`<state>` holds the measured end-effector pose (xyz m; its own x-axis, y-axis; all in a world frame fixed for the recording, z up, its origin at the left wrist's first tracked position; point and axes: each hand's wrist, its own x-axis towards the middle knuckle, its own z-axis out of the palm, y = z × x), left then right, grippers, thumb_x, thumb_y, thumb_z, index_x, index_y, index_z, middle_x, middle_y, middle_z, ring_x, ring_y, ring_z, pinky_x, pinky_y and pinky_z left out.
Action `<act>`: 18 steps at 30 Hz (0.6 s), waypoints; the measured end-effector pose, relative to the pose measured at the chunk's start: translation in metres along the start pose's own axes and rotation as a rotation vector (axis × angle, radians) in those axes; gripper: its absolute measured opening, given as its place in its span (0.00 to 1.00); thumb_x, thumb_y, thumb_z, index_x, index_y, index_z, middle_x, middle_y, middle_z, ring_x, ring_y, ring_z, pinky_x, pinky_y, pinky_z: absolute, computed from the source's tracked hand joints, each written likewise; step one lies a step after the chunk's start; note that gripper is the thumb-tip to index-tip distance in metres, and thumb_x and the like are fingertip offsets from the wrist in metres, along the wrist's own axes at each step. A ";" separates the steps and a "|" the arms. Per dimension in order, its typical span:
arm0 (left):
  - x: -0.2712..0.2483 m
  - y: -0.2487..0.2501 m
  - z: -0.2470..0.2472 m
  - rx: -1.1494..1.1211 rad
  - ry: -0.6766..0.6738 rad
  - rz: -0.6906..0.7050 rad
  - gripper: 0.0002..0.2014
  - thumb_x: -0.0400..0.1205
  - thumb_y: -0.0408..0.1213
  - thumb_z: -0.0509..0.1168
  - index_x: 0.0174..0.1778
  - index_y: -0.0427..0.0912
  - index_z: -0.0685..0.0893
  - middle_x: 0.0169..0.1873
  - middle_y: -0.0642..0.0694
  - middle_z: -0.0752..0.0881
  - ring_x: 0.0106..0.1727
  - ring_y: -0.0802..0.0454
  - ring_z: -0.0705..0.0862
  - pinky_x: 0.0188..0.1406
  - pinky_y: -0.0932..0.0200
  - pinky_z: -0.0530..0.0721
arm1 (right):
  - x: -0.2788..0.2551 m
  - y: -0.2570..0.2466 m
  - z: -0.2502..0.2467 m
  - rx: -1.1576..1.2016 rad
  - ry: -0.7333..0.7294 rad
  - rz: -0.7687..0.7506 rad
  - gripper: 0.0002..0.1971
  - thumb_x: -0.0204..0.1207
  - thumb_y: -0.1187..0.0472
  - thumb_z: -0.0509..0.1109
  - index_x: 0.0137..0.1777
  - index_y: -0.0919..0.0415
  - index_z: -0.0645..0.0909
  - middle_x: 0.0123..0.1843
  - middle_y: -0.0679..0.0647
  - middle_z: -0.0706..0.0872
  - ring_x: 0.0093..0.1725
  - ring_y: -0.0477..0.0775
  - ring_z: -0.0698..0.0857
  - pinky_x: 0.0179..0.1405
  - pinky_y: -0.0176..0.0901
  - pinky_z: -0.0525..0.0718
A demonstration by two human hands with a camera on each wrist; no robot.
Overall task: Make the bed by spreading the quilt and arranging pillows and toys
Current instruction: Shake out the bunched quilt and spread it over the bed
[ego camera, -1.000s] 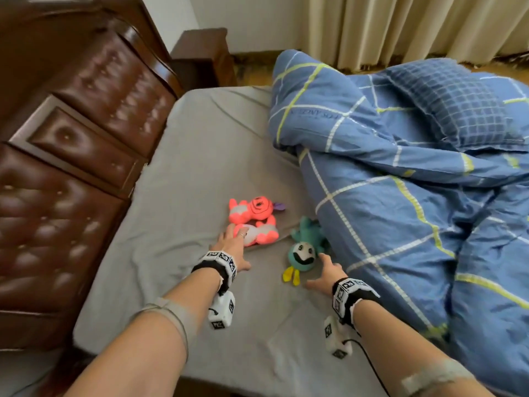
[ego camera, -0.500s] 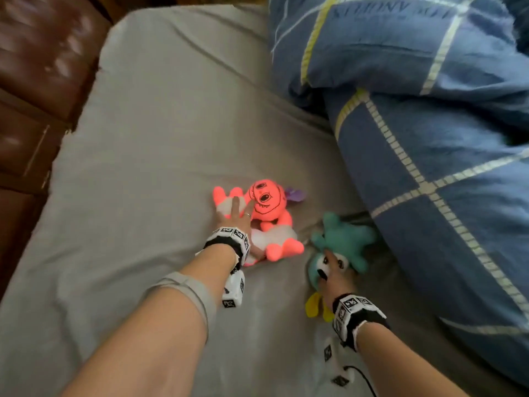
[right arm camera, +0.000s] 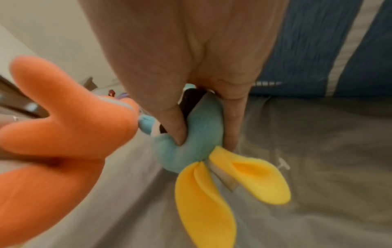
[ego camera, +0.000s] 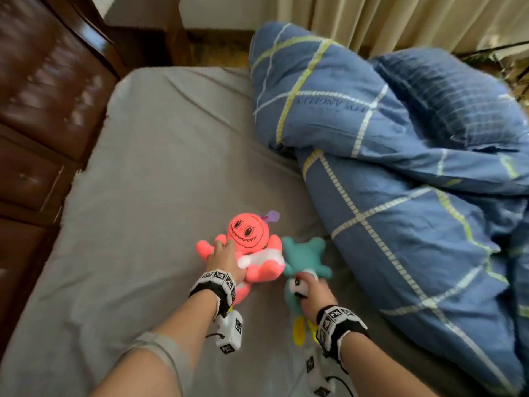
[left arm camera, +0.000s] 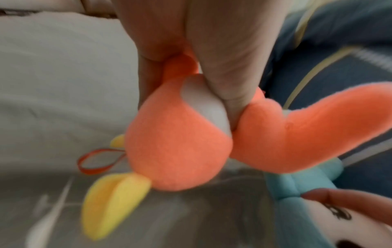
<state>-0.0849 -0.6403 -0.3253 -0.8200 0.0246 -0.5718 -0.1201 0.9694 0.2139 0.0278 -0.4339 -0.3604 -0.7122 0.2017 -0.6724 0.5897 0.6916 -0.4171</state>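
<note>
On the grey sheet (ego camera: 160, 167) my left hand (ego camera: 226, 260) grips a bright orange-pink plush toy (ego camera: 247, 234) with a drawn grinning face, by its body. The left wrist view shows thumb and fingers (left arm camera: 231, 94) pinching the orange toy (left arm camera: 180, 151). Right beside it my right hand (ego camera: 313, 292) holds the teal plush toy (ego camera: 307, 253) by its head. In the right wrist view the thumb digs into the teal head (right arm camera: 197, 139) above its yellow ears (right arm camera: 212, 193). The blue plaid quilt (ego camera: 400, 196) lies bunched on the right, with a blue checked pillow (ego camera: 446, 90) on it.
A brown padded headboard (ego camera: 43, 110) runs along the left. A dark wooden nightstand (ego camera: 148, 32) and beige curtains (ego camera: 400, 18) stand beyond the bed. The grey sheet stretches bare from the toys to the headboard.
Both hands reached the toys and closed on them. The orange toy now faces up with its face showing, and the two toys sit closer together.
</note>
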 end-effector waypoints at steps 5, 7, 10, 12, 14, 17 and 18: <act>-0.053 0.100 -0.125 -0.167 0.220 0.129 0.32 0.76 0.46 0.67 0.76 0.45 0.67 0.80 0.45 0.58 0.73 0.40 0.75 0.68 0.50 0.74 | -0.072 -0.045 -0.120 0.146 0.173 -0.204 0.31 0.68 0.62 0.69 0.71 0.39 0.76 0.62 0.57 0.84 0.62 0.59 0.84 0.62 0.39 0.78; -0.082 0.161 -0.157 -0.233 0.272 0.204 0.31 0.77 0.47 0.67 0.75 0.44 0.68 0.78 0.43 0.61 0.71 0.38 0.76 0.66 0.49 0.75 | -0.097 -0.040 -0.180 0.241 0.309 -0.228 0.30 0.66 0.61 0.68 0.70 0.40 0.77 0.60 0.59 0.84 0.60 0.61 0.84 0.60 0.41 0.80; -0.122 0.244 -0.171 -0.276 0.263 0.256 0.29 0.78 0.48 0.66 0.75 0.43 0.69 0.75 0.40 0.64 0.72 0.39 0.73 0.70 0.49 0.72 | -0.130 0.002 -0.258 0.312 0.465 -0.220 0.30 0.65 0.60 0.68 0.71 0.44 0.77 0.61 0.63 0.83 0.61 0.64 0.83 0.61 0.42 0.79; -0.143 0.289 -0.161 -0.286 0.244 0.256 0.28 0.77 0.47 0.65 0.73 0.44 0.70 0.73 0.39 0.66 0.72 0.39 0.72 0.71 0.50 0.71 | -0.148 0.040 -0.303 0.346 0.493 -0.179 0.31 0.68 0.61 0.70 0.73 0.46 0.75 0.61 0.63 0.84 0.60 0.65 0.84 0.59 0.43 0.80; -0.159 0.332 -0.143 -0.311 0.229 0.235 0.28 0.75 0.49 0.65 0.70 0.46 0.71 0.69 0.40 0.69 0.69 0.39 0.74 0.69 0.49 0.71 | -0.158 0.079 -0.341 0.407 0.519 -0.168 0.30 0.71 0.62 0.71 0.75 0.48 0.73 0.61 0.63 0.83 0.59 0.64 0.84 0.58 0.45 0.82; -0.169 0.407 -0.108 -0.270 0.239 0.239 0.33 0.67 0.55 0.61 0.69 0.48 0.73 0.62 0.40 0.73 0.66 0.38 0.77 0.66 0.48 0.73 | -0.156 0.138 -0.392 0.489 0.551 -0.161 0.30 0.72 0.63 0.71 0.75 0.51 0.71 0.63 0.63 0.83 0.59 0.62 0.84 0.60 0.47 0.83; -0.172 0.433 -0.098 -0.231 0.229 0.256 0.34 0.66 0.58 0.58 0.69 0.49 0.74 0.62 0.40 0.73 0.67 0.37 0.76 0.65 0.48 0.72 | -0.150 0.158 -0.407 0.509 0.544 -0.153 0.30 0.73 0.63 0.71 0.76 0.52 0.70 0.64 0.63 0.82 0.60 0.62 0.84 0.61 0.46 0.82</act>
<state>-0.0508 -0.2489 -0.0568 -0.9398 0.1779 -0.2917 0.0031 0.8581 0.5134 0.0728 -0.0727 -0.0761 -0.8096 0.5340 -0.2435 0.4787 0.3607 -0.8005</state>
